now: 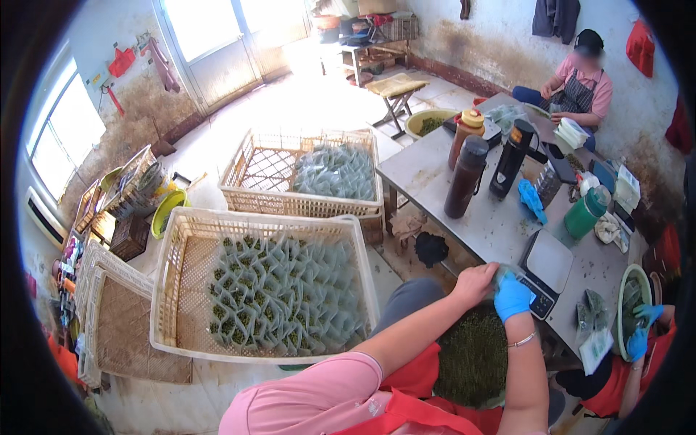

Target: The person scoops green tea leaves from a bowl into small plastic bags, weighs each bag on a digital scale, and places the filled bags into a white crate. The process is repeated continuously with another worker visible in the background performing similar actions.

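My bare left hand (476,283) and my blue-gloved right hand (513,297) meet above the near edge of the table. Between their fingers is a small clear plastic bag (505,271), partly hidden by the glove. Its contents cannot be made out. Beneath my forearms, a container at my lap holds a heap of small dark green plant bits (471,359). Just beyond my right hand lies a flat scale (545,270) with a dark panel. To my left, a large cream crate (174,319) holds rows of upright clear bags (279,290) with green pieces inside.
A second crate (250,163) with filled bags stands behind. Bottles (466,177) and a green flask (586,212) stand on the table (428,174). One person (583,87) sits at the far end; another's blue-gloved hands (638,344) work over a green basin (625,290) at right.
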`<state>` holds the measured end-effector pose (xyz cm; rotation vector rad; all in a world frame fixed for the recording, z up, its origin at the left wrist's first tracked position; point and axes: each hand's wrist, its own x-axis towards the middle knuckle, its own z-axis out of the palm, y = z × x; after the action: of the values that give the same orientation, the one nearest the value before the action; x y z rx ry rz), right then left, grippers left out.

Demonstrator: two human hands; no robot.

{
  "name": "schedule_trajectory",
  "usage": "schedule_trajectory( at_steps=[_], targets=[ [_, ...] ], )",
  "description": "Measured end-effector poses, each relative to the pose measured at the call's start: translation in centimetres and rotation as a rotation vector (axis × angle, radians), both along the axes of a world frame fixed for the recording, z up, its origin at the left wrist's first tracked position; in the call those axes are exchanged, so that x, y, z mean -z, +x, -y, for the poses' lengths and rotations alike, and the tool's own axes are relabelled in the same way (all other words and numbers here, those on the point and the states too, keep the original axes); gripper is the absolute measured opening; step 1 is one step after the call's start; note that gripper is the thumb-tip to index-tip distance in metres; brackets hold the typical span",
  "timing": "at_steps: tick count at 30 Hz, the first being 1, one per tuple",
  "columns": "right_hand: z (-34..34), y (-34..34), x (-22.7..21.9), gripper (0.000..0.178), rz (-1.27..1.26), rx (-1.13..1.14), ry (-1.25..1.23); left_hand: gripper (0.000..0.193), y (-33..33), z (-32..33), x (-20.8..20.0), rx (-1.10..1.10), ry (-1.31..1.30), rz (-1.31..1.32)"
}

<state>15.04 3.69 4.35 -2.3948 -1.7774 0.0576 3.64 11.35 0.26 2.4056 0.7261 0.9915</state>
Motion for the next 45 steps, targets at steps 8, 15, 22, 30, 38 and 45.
schedule_trajectory(
  at_steps=[8, 15, 22, 30, 38, 45],
  targets=[
    [2.1, -2.3, -2.9, 0.026, 0.109, -0.090, 0.037, 0.053, -0.2, 0.7, -0.6, 0.062, 0.065, 0.037],
    [4.5, -1.3, -5.4, 0.032, -0.554, -0.238, 0.264, 0.050, -0.9, 0.6, -1.6, 0.006, -0.080, -0.031],
    [15.2, 16.5, -6.5, 0.052, -0.175, 0.405, 0.750, 0.055, -0.8, 0.1, -2.3, -0.182, -0.483, -0.112],
    [15.7, 26.1, -1.2, 0.034, -0.206, 0.692, 0.192, 0.057, -1.9, 0.5, -4.3, -0.151, -0.450, -0.245],
    [9.1, 14.1, -4.9, 0.036, 0.207, 0.116, 0.895, 0.045, -4.2, -0.2, -2.6, -0.228, -0.553, -0.016],
    [9.1, 6.6, -2.2, 0.037, 0.079, 0.130, 0.768, 0.041, -30.1, -0.6, -10.3, -0.703, -0.280, 0.086]
  ],
)
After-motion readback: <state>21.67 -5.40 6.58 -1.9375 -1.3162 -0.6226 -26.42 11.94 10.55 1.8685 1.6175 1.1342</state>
